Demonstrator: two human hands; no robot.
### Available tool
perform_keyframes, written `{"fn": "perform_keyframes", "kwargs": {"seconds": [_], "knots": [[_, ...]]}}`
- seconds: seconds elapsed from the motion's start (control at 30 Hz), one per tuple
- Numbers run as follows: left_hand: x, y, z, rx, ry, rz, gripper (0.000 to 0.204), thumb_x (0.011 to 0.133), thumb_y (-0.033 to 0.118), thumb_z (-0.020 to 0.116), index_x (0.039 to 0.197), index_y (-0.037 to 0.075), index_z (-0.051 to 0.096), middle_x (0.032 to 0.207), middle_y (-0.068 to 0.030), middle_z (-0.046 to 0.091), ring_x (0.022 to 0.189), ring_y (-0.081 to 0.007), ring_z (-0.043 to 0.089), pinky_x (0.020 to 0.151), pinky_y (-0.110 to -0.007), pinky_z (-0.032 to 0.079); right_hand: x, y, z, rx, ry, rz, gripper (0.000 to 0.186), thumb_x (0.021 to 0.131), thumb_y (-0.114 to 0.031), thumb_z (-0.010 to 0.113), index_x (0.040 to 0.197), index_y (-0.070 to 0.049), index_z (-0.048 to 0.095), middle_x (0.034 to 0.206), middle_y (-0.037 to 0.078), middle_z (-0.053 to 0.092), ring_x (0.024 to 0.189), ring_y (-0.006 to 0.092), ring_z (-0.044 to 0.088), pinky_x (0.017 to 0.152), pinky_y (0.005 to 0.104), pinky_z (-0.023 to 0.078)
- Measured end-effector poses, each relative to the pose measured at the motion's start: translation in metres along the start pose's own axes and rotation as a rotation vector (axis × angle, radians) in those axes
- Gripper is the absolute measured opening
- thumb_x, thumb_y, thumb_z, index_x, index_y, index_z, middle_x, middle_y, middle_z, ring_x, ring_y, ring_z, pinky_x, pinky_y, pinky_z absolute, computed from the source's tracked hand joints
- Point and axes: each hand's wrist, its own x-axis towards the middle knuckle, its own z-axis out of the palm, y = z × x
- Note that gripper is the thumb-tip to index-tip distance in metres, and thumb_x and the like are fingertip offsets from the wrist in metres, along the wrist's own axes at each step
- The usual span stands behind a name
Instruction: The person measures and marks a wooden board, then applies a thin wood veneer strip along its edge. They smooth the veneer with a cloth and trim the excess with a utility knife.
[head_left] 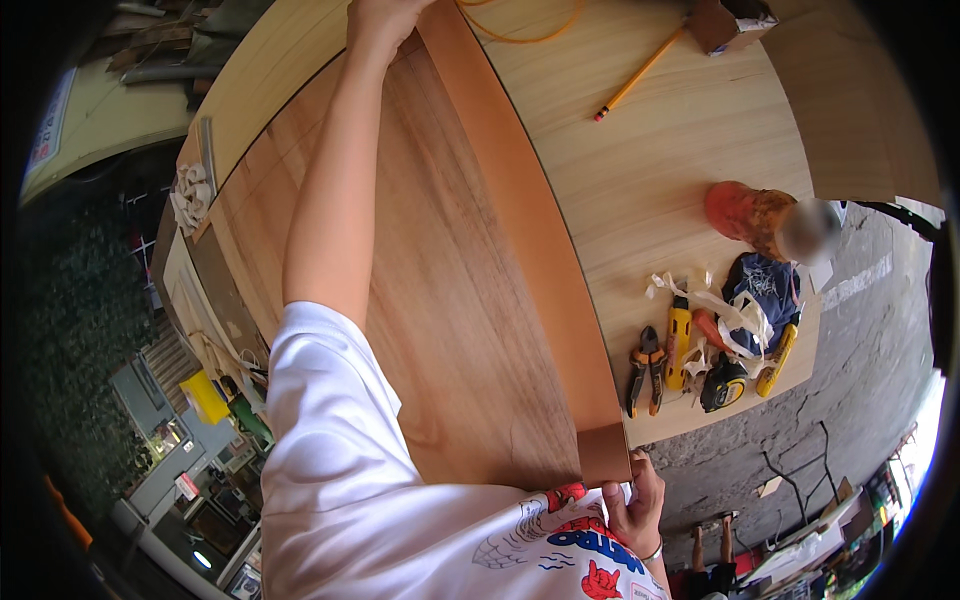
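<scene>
A large reddish-brown wood panel (450, 270) lies before me. A flat orange-brown strip (530, 210) runs along its right side. At its near end a darker brown piece (606, 455) lies across it, like a folded-back end. My right hand (640, 505) is closed on that near end, thumb on one side and fingers on the other, close to my shirt. My left arm stretches across the panel to its far end. There my left hand (385, 22) rests near the strip's far end; the frame's top edge cuts off its fingers.
On the pale wood tabletop (690, 130) at right are a pencil (640, 75), pliers (647, 370), a yellow-handled tool (679, 345), a tape measure (724, 384), a yellow cutter (778, 360), a dark blue cloth (765, 290) and a reddish bottle (760, 215). Curled shavings (190, 198) lie left.
</scene>
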Motion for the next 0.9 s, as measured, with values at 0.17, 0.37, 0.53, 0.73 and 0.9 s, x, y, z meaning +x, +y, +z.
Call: {"fn": "perform_keyframes", "kwargs": {"seconds": [0.17,0.37,0.53,0.73,0.9], "knots": [[0.021,-0.014,0.0,-0.116,0.032,0.018,0.03,0.084,0.029,0.083,0.096,0.003,0.076,0.087,-0.0029,0.07,0.083,-0.0135,0.063,0.074,-0.029,0.049,0.011,-0.003,-0.004,0.005,0.016,-0.03,0.023,0.092,-0.02,0.071,0.097,0.0,0.061,0.093,0.018,0.063,0.089,0.0385,0.061,0.08,0.0423,0.05],[0.05,-0.03,-0.004,-0.111,0.005,-0.014,0.034,0.082,0.032,0.088,0.096,0.004,0.075,0.09,-0.0002,0.069,0.086,-0.0091,0.06,0.08,-0.025,0.046,0.016,0.003,-0.009,0.005,0.021,0.009,0.025,0.09,-0.021,0.073,0.096,0.0,0.061,0.092,0.017,0.062,0.083,0.0353,0.058,0.076,0.0406,0.047],[0.057,-0.03,-0.005,-0.106,-0.059,0.007,0.03,0.082,0.03,0.087,0.095,0.006,0.075,0.091,-0.0007,0.071,0.088,-0.0099,0.062,0.081,-0.026,0.047,0.018,0.012,-0.006,-0.003,0.031,-0.057,0.026,0.088,-0.02,0.074,0.095,0.001,0.06,0.086,0.015,0.06,0.078,0.0326,0.055,0.073,0.0386,0.044],[0.06,-0.03,-0.007,-0.129,-0.092,-0.031,0.027,0.082,0.028,0.086,0.094,0.007,0.075,0.092,-0.0008,0.072,0.089,-0.0103,0.064,0.082,-0.026,0.047,0.017,0.017,-0.003,-0.001,0.042,-0.046,0.027,0.087,-0.02,0.074,0.092,0.001,0.058,0.081,0.015,0.055,0.072,0.0318,0.052,0.067,0.0394,0.043],[0.06,-0.029,-0.007,-0.13,-0.085,-0.072,0.026,0.081,0.028,0.087,0.093,0.008,0.074,0.091,-0.0013,0.072,0.088,-0.01,0.064,0.081,-0.025,0.047,0.018,0.018,-0.005,-0.016,0.042,-0.054,0.029,0.088,-0.02,0.074,0.09,0.002,0.056,0.08,0.016,0.054,0.07,0.0325,0.052,0.064,0.0389,0.043]]}}
